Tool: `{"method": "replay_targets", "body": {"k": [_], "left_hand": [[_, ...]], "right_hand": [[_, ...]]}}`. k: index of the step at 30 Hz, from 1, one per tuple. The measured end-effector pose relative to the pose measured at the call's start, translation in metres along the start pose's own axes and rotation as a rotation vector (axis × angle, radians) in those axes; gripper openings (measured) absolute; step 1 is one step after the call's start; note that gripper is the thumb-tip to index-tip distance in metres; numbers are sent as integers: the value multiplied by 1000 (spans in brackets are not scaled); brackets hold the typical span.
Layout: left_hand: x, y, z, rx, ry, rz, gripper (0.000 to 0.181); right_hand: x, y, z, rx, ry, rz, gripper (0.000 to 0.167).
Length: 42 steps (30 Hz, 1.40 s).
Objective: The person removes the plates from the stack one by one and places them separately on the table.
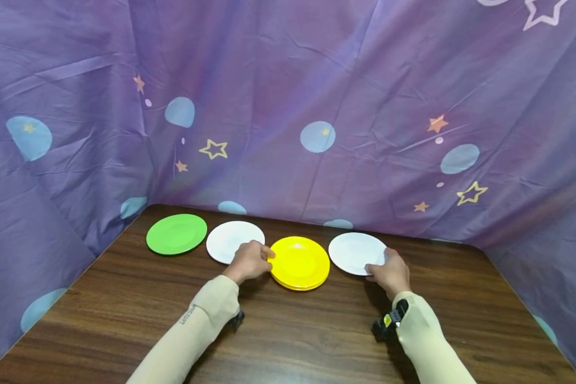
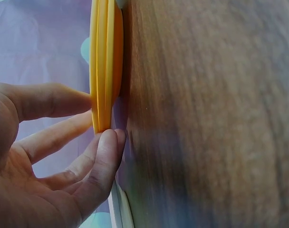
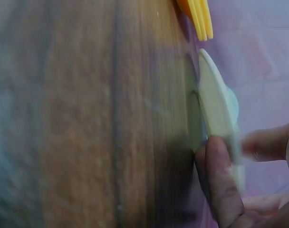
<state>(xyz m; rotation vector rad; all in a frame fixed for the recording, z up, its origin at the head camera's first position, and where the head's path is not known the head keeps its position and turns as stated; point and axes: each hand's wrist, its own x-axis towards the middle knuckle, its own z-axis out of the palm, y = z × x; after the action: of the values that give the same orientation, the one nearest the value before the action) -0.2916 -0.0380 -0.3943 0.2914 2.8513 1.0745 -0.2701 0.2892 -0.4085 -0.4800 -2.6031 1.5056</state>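
Note:
A stack of yellow plates (image 1: 300,263) lies on the table, its rims layered in the left wrist view. My left hand (image 1: 251,260) pinches the stack's left rim, one digit on the upper face and fingertips (image 2: 108,142) at the underside. To the right is a white plate (image 1: 355,253). My right hand (image 1: 392,273) grips its right rim, with fingertips (image 3: 216,149) underneath. In the right wrist view this plate (image 3: 216,99) tilts, its held side raised off the table. The left hand partly covers another white plate (image 1: 230,240) behind it.
A green plate (image 1: 176,234) lies at the far left of the brown wooden table (image 1: 307,336). Purple cloth (image 1: 269,106) with stars and blue circles hangs behind the table and along both sides.

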Motion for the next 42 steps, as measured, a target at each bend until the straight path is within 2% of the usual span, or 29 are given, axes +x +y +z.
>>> {"method": "replay_targets", "body": {"k": [5, 15, 19, 25, 32, 36, 42], "left_hand": [[-1, -1, 0, -3, -2, 11, 32], [1, -1, 0, -6, -3, 21, 33], [1, -1, -1, -7, 1, 23, 33], [1, -1, -1, -7, 5, 37, 36], [2, -2, -1, -10, 5, 9, 46], [3, -2, 0, -7, 8, 8, 45], [2, -3, 0, 0, 12, 4, 42]], "right_hand": [[1, -1, -3, -182, 21, -10, 88], [2, -3, -14, -236, 1, -7, 89], [0, -7, -20, -198, 1, 21, 86], [-6, -17, -27, -167, 74, -11, 80], [-11, -30, -18, 7, -2, -18, 75], [-14, -31, -7, 32, -28, -75, 67], [-21, -31, 14, 14, -116, -149, 52]]}}
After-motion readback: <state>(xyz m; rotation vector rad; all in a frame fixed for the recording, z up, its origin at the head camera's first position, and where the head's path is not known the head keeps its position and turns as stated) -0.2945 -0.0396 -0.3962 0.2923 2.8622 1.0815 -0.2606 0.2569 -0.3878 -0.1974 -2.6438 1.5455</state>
